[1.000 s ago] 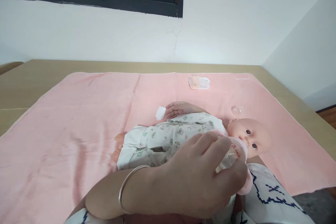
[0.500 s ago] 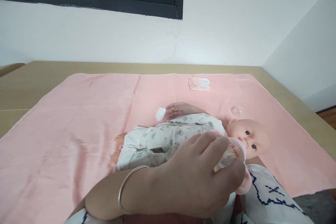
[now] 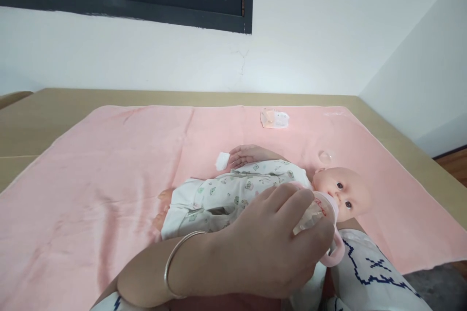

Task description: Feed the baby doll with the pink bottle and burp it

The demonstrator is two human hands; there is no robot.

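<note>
My left hand [image 3: 280, 238], with a silver bangle on its wrist, is closed around a clear baby bottle [image 3: 315, 211] with a pink collar and pink handles. The bottle is tilted, its top end at the mouth of a baby doll [image 3: 341, 192]. The doll lies on its back in a white printed outfit [image 3: 233, 187]. My right forearm passes under the doll's neck. Beyond the doll's body, my right hand [image 3: 246, 155] lies with its fingers stretched out along its far side. A small white folded pad [image 3: 222, 161] lies at those fingertips; whether they touch is unclear.
A pink cloth [image 3: 138, 146] covers much of the wooden table [image 3: 25, 126]. Near its far edge lies a small plastic packet [image 3: 275, 119]. A clear cap [image 3: 324, 156] sits beyond the doll's head. A white wall and dark window frame [image 3: 233, 22] stand behind.
The whole view has shifted slightly, things sitting a little lower and further left. The bottle stays at the doll's mouth in my left hand, and my right hand keeps its place.
</note>
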